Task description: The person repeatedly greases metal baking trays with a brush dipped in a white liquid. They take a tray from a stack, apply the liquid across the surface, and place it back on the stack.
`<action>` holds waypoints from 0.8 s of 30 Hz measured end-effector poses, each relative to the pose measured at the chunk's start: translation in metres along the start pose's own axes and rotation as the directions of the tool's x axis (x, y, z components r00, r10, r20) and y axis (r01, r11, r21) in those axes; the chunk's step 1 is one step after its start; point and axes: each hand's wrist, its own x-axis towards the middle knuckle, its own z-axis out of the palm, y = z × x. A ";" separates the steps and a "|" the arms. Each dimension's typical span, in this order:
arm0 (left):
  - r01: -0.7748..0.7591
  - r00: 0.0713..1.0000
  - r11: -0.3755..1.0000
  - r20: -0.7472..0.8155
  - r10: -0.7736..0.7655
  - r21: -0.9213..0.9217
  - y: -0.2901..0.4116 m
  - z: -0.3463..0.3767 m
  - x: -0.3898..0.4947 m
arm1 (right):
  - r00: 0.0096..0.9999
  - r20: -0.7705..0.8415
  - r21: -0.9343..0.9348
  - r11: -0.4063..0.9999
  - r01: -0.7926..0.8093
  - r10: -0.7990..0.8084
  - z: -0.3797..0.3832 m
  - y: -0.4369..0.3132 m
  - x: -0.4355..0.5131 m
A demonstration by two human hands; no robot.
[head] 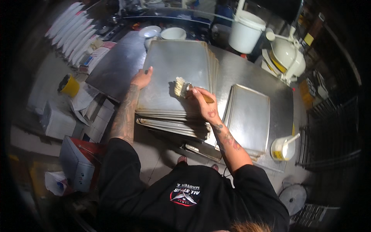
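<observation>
My right hand (pixel 204 101) grips the wooden handle of a pastry brush (pixel 182 88). The brush's pale, coated bristles are over the middle of the top metal baking tray (pixel 177 62); whether they touch it I cannot tell. That tray lies on a tall stack of similar trays. My left hand (pixel 142 78) rests at the left edge of the top tray, fingers apart. To the right stands a second, lower stack of smaller metal trays (pixel 250 116). A white tub (pixel 278 150) with a handle sticking out of it sits near the steel table's right corner.
The steel table (pixel 116 58) carries both stacks. Behind the big stack are a white plate (pixel 149 31) and a white bowl (pixel 173 34). A white bucket (pixel 247 34) and a cream-coloured machine (pixel 287 58) stand at the back right. White sacks (pixel 72 34) are piled at the left.
</observation>
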 end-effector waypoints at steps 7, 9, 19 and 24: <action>-0.327 0.945 0.605 -0.267 0.190 -0.726 0.058 0.016 -0.187 | 0.992 -0.041 0.582 0.810 -0.070 0.115 -0.186 0.003 -0.092; -0.362 0.785 0.249 -0.150 0.601 -0.898 0.091 0.074 -0.256 | 0.955 -0.102 0.914 0.405 -0.020 0.277 -0.263 0.039 -0.140; -0.407 0.842 0.874 0.261 0.471 -0.266 0.160 0.395 -0.242 | 0.808 -0.523 -0.546 0.621 -0.563 0.273 -0.327 0.084 -0.234; -0.378 0.854 0.881 0.261 0.451 -0.284 0.168 0.401 -0.250 | 0.943 0.047 -0.884 0.454 -0.115 0.330 -0.216 0.118 -0.216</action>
